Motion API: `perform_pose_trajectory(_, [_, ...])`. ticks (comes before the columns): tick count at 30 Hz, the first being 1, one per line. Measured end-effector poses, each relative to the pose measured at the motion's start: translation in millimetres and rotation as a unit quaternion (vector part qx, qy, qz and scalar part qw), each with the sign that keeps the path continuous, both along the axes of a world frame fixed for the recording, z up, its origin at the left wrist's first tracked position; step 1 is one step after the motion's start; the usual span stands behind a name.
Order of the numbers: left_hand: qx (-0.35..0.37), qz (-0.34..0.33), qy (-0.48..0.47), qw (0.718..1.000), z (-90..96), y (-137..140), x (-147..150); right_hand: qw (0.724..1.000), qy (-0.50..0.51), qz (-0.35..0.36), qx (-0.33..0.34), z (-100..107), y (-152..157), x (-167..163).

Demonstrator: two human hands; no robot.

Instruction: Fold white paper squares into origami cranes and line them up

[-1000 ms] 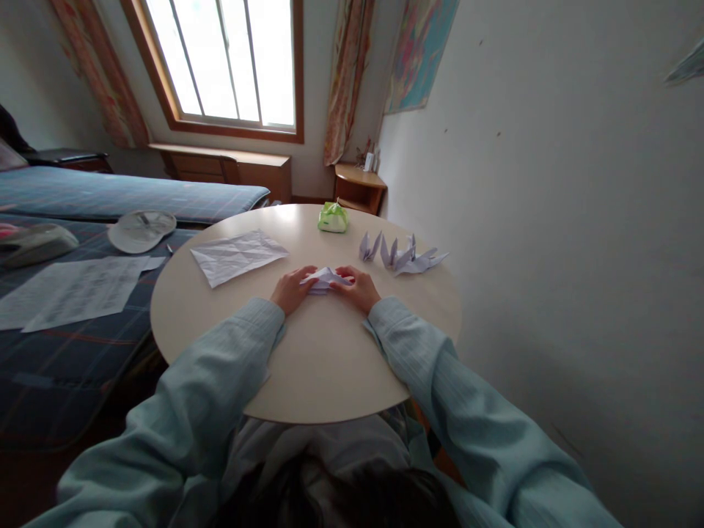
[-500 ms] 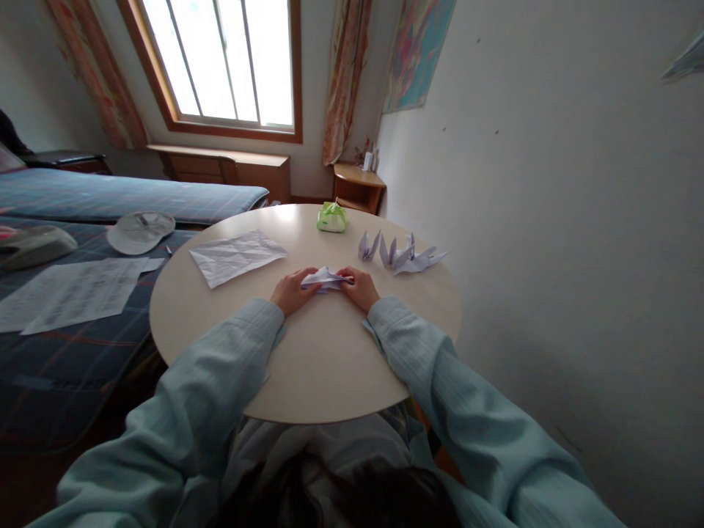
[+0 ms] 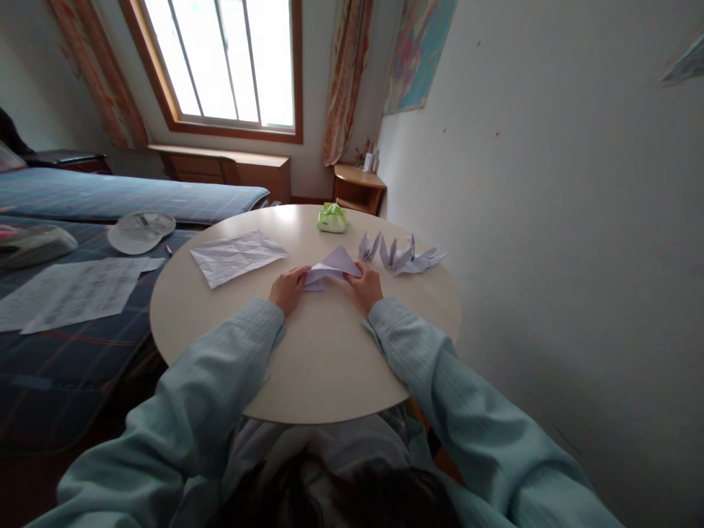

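Observation:
Between my two hands is a folded sheet of pale paper, partly opened, with one pointed flap standing up toward the far side. My left hand pinches its left edge. At the opposite edge, my right hand is closed on the paper, thumb toward me. Just beyond my right hand stand several folded paper cranes, close together. A creased, flat paper sheet lies to the left of my left hand.
The round cream table carries a green pack of tissues at its far side. Left of it, a bed holds a white cap and printed sheets. A white wall rises on the right.
The paper in my hands has spread from a narrow, bunched shape into a wider one with a raised triangular flap. My hands have moved slightly apart.

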State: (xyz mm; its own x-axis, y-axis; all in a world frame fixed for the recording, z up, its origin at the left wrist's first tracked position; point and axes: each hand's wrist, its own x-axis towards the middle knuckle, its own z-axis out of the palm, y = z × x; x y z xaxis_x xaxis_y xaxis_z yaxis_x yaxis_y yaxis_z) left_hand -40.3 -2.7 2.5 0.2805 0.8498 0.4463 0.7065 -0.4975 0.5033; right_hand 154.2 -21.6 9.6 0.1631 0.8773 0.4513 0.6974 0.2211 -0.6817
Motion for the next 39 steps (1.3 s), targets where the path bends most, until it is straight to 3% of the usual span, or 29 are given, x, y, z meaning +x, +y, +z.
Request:
perform_pose_trajectory(5, [0.005, 0.011, -0.008, 1.000, -1.2, 2, -1, 0.997, 0.080, -0.014, -0.019, -5, 6, 2])
perform_pose_trajectory(15, [0.003, -0.011, 0.026, 1.000, -3.8, 3, -2, 0.993, 0.018, 0.113, 0.026, -1, -1, -5])
perform_pose_trajectory(21, [0.015, -0.075, 0.025, 0.997, 2.3, -2, 1, 0.984, 0.020, 0.171, 0.051, 0, -4, -7])
perform_pose_trajectory(33, [0.017, -0.069, -0.081, 0.994, 3.3, 1, 5, 0.986, 0.004, 0.164, 0.014, 0, -4, -8])
perform_pose_trajectory(39, [-0.074, -0.069, -0.109, 0.989, 7.9, 1, 9, 0.990, -0.016, 0.143, 0.009, -2, -3, -7])
